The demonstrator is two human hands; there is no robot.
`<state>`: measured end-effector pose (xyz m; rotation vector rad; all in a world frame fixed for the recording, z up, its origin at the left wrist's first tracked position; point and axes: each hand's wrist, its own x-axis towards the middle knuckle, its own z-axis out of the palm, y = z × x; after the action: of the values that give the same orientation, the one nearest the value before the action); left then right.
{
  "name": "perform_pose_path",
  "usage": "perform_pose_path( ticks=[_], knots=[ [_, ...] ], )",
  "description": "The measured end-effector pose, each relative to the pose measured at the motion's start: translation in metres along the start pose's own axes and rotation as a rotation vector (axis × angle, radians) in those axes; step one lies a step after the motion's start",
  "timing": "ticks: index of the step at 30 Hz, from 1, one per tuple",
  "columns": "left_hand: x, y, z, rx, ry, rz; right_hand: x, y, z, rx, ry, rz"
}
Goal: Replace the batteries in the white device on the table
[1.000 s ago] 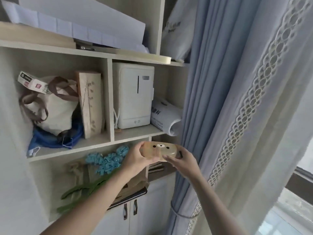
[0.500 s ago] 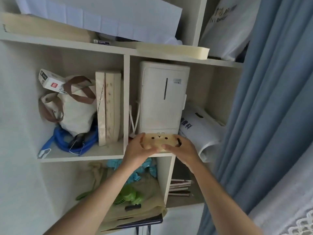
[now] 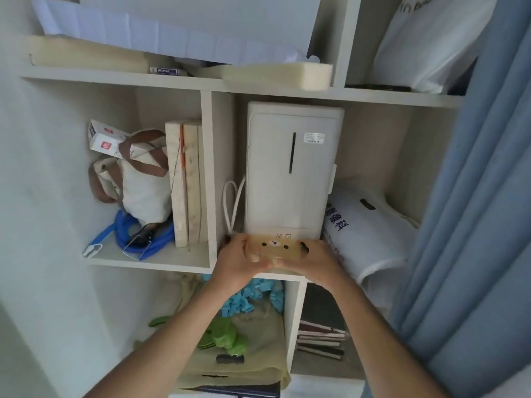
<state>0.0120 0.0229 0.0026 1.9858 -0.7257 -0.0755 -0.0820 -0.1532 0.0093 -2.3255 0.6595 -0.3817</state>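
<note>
Your left hand [image 3: 232, 261] and right hand [image 3: 314, 261] both hold the tan bear-face case [image 3: 274, 249] | case sits at the shelf [image 3: 149, 261] edge, just before the white appliance [image 3: 293, 170] | blue curtain [image 3: 474, 225] to your right

The soft white fabric bag [image 3: 370, 225] lying at the right of the middle shelf carries dark blue Chinese characters, of which "像科" can be made out. The white plastic bag [image 3: 425, 38] on the top shelf shows part of a grey print, "in b", cut off by the frame edge. The small dark blue flat box [image 3: 167, 71] under the papers, the white carton with a red square logo [image 3: 105, 139] and the small label [image 3: 314, 137] on the tall white appliance [image 3: 293, 168] bear print too small to read.
</note>
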Motion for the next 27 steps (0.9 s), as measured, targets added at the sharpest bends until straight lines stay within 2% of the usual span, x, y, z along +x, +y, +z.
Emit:
perform_pose_path(
  ticks=[9, 13, 21, 24, 27],
  knots=[
    [-0.003, 0.003, 0.013, -0.01, 0.098, -0.037, -0.007, 0.003, 0.01, -0.225, 0.086, -0.082],
    [-0.007, 0.005, 0.015, -0.023, 0.141, -0.036, -0.014, 0.005, 0.014, -0.184, 0.169, -0.049],
    [-0.02, 0.02, 0.009, 0.049, 0.171, -0.007, -0.015, 0.008, 0.01, -0.153, 0.166, -0.107],
    [-0.029, 0.017, 0.0, 0.049, 0.168, -0.001, -0.018, 0.003, 0.005, 0.01, 0.153, -0.092],
    [-0.041, 0.012, -0.017, 0.055, 0.158, 0.018, -0.019, -0.003, 0.004, 0.083, 0.2, -0.152]
  ],
)
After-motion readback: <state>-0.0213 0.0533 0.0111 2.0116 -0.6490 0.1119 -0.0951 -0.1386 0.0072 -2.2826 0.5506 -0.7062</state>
